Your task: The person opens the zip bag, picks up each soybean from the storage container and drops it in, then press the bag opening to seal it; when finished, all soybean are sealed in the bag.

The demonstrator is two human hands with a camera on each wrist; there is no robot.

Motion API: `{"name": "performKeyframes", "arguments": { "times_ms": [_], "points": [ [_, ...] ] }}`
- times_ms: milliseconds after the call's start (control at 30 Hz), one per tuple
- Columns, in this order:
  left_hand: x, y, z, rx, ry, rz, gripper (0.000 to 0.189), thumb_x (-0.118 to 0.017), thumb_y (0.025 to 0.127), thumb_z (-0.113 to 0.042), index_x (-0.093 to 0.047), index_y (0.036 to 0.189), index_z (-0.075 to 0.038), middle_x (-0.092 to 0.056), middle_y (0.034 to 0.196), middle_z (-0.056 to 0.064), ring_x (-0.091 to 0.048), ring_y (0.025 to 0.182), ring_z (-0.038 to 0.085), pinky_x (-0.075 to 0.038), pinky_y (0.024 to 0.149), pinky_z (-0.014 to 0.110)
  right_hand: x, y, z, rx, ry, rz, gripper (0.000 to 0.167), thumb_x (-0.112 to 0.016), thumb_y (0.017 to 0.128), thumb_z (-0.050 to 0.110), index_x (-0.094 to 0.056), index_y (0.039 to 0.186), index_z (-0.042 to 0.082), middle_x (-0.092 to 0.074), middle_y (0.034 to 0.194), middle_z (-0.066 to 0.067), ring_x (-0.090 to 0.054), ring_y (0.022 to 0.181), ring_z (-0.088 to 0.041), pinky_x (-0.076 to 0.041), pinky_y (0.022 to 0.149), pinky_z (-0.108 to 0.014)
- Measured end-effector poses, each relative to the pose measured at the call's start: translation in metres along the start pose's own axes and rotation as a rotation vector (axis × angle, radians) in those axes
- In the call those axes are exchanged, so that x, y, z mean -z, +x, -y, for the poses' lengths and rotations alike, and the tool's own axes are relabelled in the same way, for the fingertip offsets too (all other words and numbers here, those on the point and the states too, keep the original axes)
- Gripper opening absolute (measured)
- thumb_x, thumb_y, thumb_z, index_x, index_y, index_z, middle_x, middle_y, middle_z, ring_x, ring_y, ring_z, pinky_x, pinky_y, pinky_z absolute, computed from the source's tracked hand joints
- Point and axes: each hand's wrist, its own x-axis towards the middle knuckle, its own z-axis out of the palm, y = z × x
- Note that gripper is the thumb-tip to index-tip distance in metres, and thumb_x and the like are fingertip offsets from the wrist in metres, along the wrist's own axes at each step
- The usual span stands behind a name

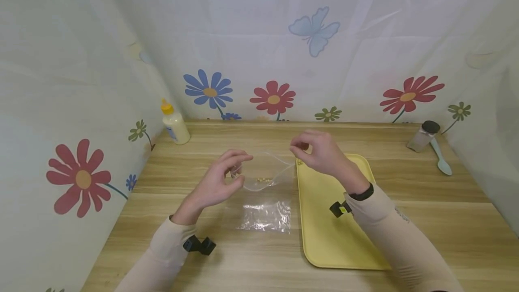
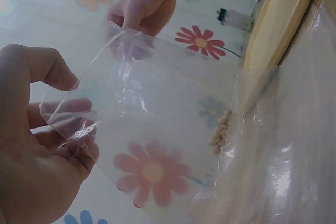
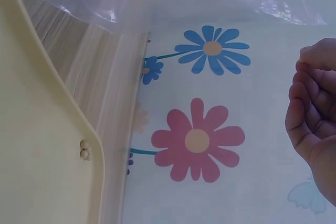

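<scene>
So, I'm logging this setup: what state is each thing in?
Plastic bag, mouth open
Left hand, holding the bag
Right hand, fingers curled, contents unclear
Yellow tray, lying flat
Pale beads, some in bag, some in tray
Bottle, capped, upright
Jar, lidded
Spoon, lying down

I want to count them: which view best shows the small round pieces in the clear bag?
The left wrist view: the small round pieces look clearest there, seen through the clear bag. The head view shows them as a tiny cluster; the right wrist view catches only a blurred few at its top edge.
</scene>
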Motion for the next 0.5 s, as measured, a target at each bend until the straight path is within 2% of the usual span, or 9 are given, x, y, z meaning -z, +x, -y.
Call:
{"name": "performKeyframes", "arguments": {
  "times_ms": [200,500],
  "points": [
    [0.0,0.0,-0.001,0.004,0.003,0.002,0.051,-0.063,0.078,-0.003,-0.061,0.129,-0.007,-0.057,0.125,0.004,-0.05,0.08,0.013,-0.047,0.068,0.031,0.0,0.004,0.012,0.041,0.03,-0.018,0.006,-0.07,0.084,0.011,-0.072,0.089,0.009,-0.067,0.08,0.002,-0.059,0.073,-0.008,-0.053,0.066,-0.029],
    [0.0,0.0,0.001,-0.002,-0.004,-0.001,0.05,-0.063,0.079,-0.002,-0.061,0.129,-0.008,-0.057,0.124,0.004,-0.051,0.081,0.015,-0.045,0.07,0.025,-0.002,0.009,0.027,0.095,0.074,-0.026,0.006,-0.072,0.083,0.012,-0.072,0.089,0.009,-0.068,0.082,0.002,-0.06,0.073,-0.007,-0.054,0.067,-0.024]
  ]
}}
